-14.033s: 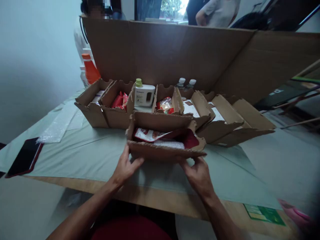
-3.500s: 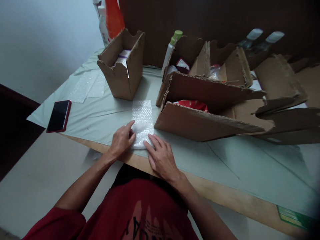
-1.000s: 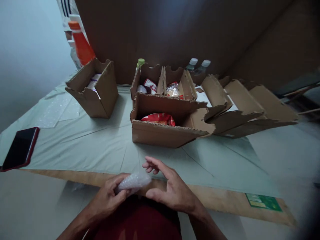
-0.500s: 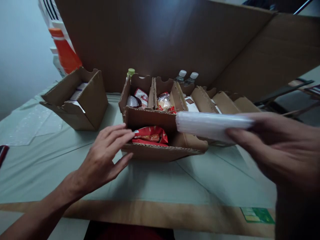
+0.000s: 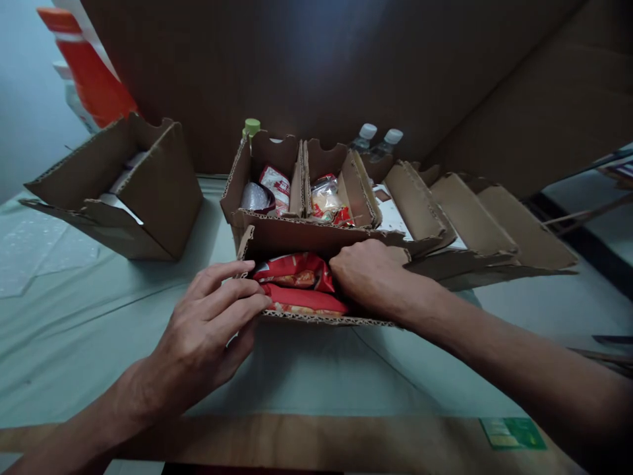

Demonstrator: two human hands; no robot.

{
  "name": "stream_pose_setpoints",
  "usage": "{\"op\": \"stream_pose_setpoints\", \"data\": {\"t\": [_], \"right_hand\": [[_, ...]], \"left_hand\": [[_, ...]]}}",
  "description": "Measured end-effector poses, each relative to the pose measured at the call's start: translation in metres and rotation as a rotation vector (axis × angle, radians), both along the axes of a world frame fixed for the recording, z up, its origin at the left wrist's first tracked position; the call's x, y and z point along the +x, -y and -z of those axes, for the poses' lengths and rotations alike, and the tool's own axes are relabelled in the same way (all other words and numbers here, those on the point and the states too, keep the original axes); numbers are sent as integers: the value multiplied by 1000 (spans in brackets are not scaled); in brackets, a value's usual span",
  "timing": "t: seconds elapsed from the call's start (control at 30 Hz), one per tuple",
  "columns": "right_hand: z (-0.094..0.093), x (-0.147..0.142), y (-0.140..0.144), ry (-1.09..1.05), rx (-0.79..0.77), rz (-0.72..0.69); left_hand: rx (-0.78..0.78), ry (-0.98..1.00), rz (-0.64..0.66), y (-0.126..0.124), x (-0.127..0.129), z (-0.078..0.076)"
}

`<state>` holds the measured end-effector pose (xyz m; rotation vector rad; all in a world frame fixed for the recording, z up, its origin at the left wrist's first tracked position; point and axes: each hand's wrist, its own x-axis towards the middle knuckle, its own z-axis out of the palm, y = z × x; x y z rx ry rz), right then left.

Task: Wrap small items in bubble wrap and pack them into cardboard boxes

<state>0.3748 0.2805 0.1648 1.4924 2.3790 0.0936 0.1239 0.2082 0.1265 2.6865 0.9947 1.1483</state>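
My left hand (image 5: 217, 313) grips the left end of the front cardboard box (image 5: 326, 319), fingers over the rim and thumb low on the outside. Inside the box lie two red snack packets (image 5: 306, 300), one behind the other. My right hand (image 5: 368, 274) reaches into the right part of the same box, knuckles up and fingers curled downward, beside the packets. Its fingertips and anything in them are hidden by the hand and the box wall.
Behind stands a row of cardboard bins (image 5: 326, 148) holding packets and a roll of tape (image 5: 258, 198). Another cardboard box (image 5: 173, 191) stands left, near an orange bottle (image 5: 91, 79). Clear bottles (image 5: 364, 137) rise behind the row. A green card (image 5: 514, 433) lies at the front edge.
My right hand has moved left and down into the front box; the whitish plastic bundle it held is out of sight. My left hand has closed onto the box rim. The view has shifted slightly.
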Motion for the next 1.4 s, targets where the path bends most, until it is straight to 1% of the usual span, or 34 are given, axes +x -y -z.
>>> {"op": "stream_pose_setpoints", "data": {"t": [0.07,0.13,0.17,0.2,0.27,0.33,0.37,0.4,0.43,0.5,0.53,0.6,0.67,0.73,0.8,0.83,0.9,0.93,1.0,1.07,1.13,1.2,1.27,1.33,1.4], "right_hand": [[1,-4,-3,99,-60,-4],[-9,-2,-1,149,-87,-4],[-17,4,3,138,-66,-4],[-27,12,11,110,-12,-1],[-47,37,35,-11,192,10],[-57,68,67,-222,462,39],[-57,82,84,-345,558,80],[-52,94,100,-452,605,130],[-44,103,114,-551,605,184],[-16,108,131,-705,509,284],[0,106,134,-769,438,322],[33,93,130,-888,321,372],[60,78,120,-993,242,418],[79,67,112,-1086,194,466],[90,61,115,-1133,174,518],[93,58,121,-1141,175,537],[97,51,141,-1140,197,540],[97,45,152,-1144,206,518],[94,27,167,-1164,192,429],[87,6,169,-1186,141,336],[79,-6,158,-1208,102,311],[73,-4,146,-1218,130,371],[70,12,144,-1189,219,474],[71,33,154,-1123,340,569],[76,47,169,-1070,418,616]], "left_hand": [[0,3,-2,-1,2,0],[3,9,-17,0,2,1],[4,26,-40,2,1,1],[3,54,-71,4,-1,3],[-22,145,-147,10,-7,10],[-130,238,-225,20,-15,23],[-219,276,-254,26,-19,32],[-329,311,-270,32,-23,41],[-448,345,-274,37,-25,50],[-647,421,-253,45,-26,66],[-714,459,-239,46,-23,72],[-780,518,-222,42,-13,79],[-813,555,-205,31,3,79],[-837,587,-181,22,18,77],[-843,613,-168,22,27,77],[-839,620,-169,28,28,79],[-853,615,-199,51,17,84],[-870,608,-233,67,7,88],[-905,610,-342,98,-20,92],[-889,645,-463,115,-44,89],[-825,674,-505,111,-53,77],[-781,668,-430,93,-42,62],[-756,658,-316,74,-18,52],[-752,621,-199,65,5,49],[-770,601,-147,72,17,53]]}}
